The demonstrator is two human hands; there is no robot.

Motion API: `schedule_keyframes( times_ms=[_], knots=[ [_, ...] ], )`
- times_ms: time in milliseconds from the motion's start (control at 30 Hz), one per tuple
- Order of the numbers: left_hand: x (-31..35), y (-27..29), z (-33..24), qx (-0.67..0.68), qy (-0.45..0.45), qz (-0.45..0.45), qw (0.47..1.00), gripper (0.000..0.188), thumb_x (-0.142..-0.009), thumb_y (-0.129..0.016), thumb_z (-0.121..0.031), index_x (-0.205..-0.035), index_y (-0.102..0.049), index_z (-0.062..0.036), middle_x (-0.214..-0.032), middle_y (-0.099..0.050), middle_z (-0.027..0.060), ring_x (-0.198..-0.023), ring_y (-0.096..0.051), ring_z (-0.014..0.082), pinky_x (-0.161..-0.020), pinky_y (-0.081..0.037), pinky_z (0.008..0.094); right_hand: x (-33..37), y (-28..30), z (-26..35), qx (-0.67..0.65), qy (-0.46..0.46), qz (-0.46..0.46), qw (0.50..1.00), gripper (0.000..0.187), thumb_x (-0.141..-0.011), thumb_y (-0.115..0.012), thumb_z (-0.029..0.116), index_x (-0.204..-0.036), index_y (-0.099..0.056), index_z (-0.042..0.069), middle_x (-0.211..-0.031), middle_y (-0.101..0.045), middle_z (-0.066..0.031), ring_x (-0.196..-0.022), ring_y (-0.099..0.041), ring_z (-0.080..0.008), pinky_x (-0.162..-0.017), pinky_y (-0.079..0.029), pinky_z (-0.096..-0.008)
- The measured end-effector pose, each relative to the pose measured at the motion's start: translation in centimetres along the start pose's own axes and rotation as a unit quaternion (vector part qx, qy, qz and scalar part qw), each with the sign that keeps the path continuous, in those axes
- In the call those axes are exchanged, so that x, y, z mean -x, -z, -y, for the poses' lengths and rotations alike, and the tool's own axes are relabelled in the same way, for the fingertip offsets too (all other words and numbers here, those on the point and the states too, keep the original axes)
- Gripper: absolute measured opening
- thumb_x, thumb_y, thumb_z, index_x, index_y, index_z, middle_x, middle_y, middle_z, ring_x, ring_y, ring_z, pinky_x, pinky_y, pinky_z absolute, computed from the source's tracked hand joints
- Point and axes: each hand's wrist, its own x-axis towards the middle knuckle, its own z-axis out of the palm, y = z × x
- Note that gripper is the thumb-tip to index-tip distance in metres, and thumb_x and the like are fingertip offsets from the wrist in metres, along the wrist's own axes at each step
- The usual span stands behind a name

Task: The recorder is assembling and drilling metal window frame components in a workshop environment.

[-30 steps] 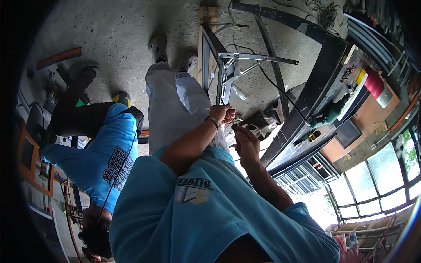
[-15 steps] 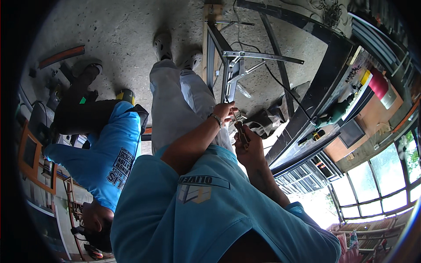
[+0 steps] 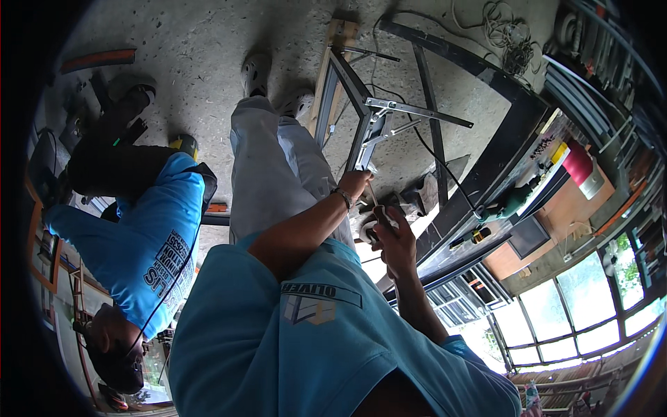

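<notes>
A dark metal frame [image 3: 363, 132], looking like a window sash, stands tilted before me, with silvery hinged stay arms [image 3: 420, 111] jutting out to the right. At its near end is my left hand [image 3: 355, 183], with a bracelet at the wrist; its fingers are closed on the frame's end, and the fingertips are partly hidden. A screwdriver [image 3: 380, 215] sits in my right hand [image 3: 397, 242], fingers around the dark handle. Its thin shaft points up toward the frame's end beside my left fingers. Where the tip touches cannot be made out.
A co-worker in a blue shirt [image 3: 149, 243] bends at the left. To the right runs a long black workbench [image 3: 479, 163] bearing a green power tool [image 3: 511, 201] and a pink-and-white roll [image 3: 580, 170]. Tangled cable [image 3: 514, 48] lies on the concrete floor [image 3: 201, 62] at the far right.
The view has shifted slightly. My left fingers have closed in at the frame's end. My right hand has changed its hold on the screwdriver handle, its fingers now higher around it.
</notes>
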Motion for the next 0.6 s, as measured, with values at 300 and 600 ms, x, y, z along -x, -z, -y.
schedule_keyframes(
  times_ms=[300,600],
  knots=[
    [2.5,0.1,-8.7,0.121,-0.252,-0.049,0.959,0.039,-0.095,-0.055,-0.031,-0.12,-0.059,-0.002,-0.096,-0.064,0.0041,-0.089,-0.055,0.0123,-0.085,-0.042,0.0288,-1.8,0.8,3.5,0.308,0.318,-0.099,0.891,0.045,-0.077,-0.069,0.012,-0.12,-0.06,0.001,-0.101,-0.068,-0.0189,-0.09,-0.069,-0.029,-0.076,-0.054,-0.0356],
    [0.8,-0.3,-7.9,0.181,-0.21,-0.074,0.958,0.035,-0.097,-0.053,-0.035,-0.105,-0.064,-0.0031,-0.091,-0.063,0.0006,-0.081,-0.052,0.0104,-0.081,-0.041,0.0264,-3.1,0.6,4.0,0.325,0.365,-0.087,0.868,0.042,-0.076,-0.069,0.007,-0.116,-0.062,0.0,-0.1,-0.067,-0.0203,-0.087,-0.069,-0.0301,-0.073,-0.055,-0.0357]
  ],
)
